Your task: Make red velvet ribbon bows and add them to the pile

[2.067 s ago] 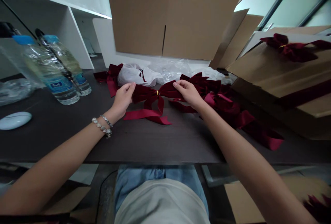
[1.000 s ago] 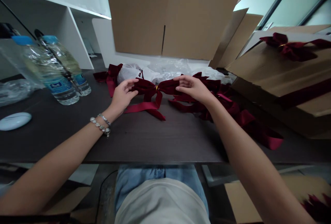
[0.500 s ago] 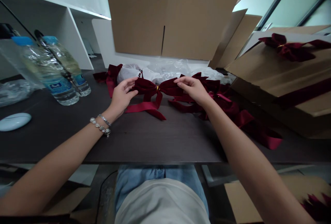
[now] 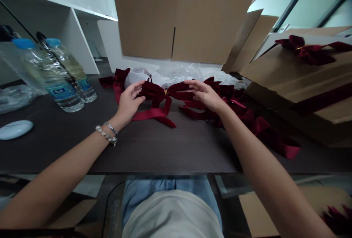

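Your left hand (image 4: pixel 129 102) and right hand (image 4: pixel 206 96) are both open, palms down and fingers lightly curved. Their fingertips meet the two loops of a velvet bow (image 4: pixel 165 93) from either side, with no firm pinch showing. The bow lies on the worktop (image 4: pixel 165 146) between your hands, with a gold band (image 4: pixel 166 92) already around its middle and its tails (image 4: pixel 154 113) spread toward you. Both forearms angle inward from the lower corners of the view, and a bracelet (image 4: pixel 106 135) circles your left wrist.

As things lie, one finished bow (image 4: pixel 310 49) sits on the box (image 4: pixel 275 80) beyond your right hand, and a dark red ribbon (image 4: pixel 324 98) runs across the box. Others remain loose: a heap of bows (image 4: pixel 264 126) lies just past your right hand, and a single bow (image 4: pixel 117 80) lies beyond your left fingers. A white bag (image 4: pixel 136 77) lies just behind the bow between your hands. Farther left of your left hand stand two water bottles (image 4: pixel 59 91), with a mouse (image 4: pixel 15 130) nearer you.
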{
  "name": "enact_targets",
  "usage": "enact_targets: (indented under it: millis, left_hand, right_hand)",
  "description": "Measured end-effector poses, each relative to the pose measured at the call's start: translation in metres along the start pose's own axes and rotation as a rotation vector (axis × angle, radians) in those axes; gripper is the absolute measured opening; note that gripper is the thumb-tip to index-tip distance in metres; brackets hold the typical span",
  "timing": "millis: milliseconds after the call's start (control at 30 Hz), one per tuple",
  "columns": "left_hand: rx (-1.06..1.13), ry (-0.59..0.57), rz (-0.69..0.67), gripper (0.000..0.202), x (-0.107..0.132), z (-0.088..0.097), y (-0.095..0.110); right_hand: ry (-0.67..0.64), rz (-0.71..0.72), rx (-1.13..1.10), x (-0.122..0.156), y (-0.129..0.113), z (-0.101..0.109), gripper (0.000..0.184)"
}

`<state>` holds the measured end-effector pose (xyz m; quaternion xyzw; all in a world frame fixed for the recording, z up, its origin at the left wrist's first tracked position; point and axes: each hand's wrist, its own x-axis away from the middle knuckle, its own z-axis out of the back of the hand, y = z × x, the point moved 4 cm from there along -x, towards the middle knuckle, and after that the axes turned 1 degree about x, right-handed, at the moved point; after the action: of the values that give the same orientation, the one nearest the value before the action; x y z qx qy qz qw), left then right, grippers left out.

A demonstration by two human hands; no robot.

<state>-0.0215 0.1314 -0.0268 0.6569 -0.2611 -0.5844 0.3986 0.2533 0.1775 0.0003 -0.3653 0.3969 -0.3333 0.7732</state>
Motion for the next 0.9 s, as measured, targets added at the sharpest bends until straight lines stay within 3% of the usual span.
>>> enact_targets:
  millis: [233, 433, 633, 733, 833, 900]
  left_hand:
    - [-0.018, -0.008, 0.0, 0.05, 0.002, -0.002, 0.002]
    - [-0.054, -0.009, 0.065, 0.039, 0.004, -0.004, 0.005]
    - [0.02, -0.088, 0.177, 0.038, 0.011, -0.011, 0.001]
    - [0.032, -0.089, 0.208, 0.034, 0.014, -0.014, 0.003]
    - [0.042, -0.055, 0.296, 0.026, 0.016, -0.014, 0.005]
    - [0.049, -0.018, 0.353, 0.023, 0.017, -0.013, 0.006]
  right_hand:
    - [0.123, -0.038, 0.111, 0.0, 0.001, 0.006, 0.032]
    - [0.022, 0.008, 0.152, -0.001, 0.005, 0.005, 0.025]
    - [-0.323, -0.069, 0.271, 0.004, -0.005, -0.028, 0.052]
    - [-0.564, -0.149, 0.232, 0.013, -0.017, -0.043, 0.04]
    - [-0.849, -0.376, 0.134, 0.028, -0.022, -0.046, 0.034]
    - [-0.883, -0.422, 0.07, 0.031, -0.024, -0.043, 0.035]
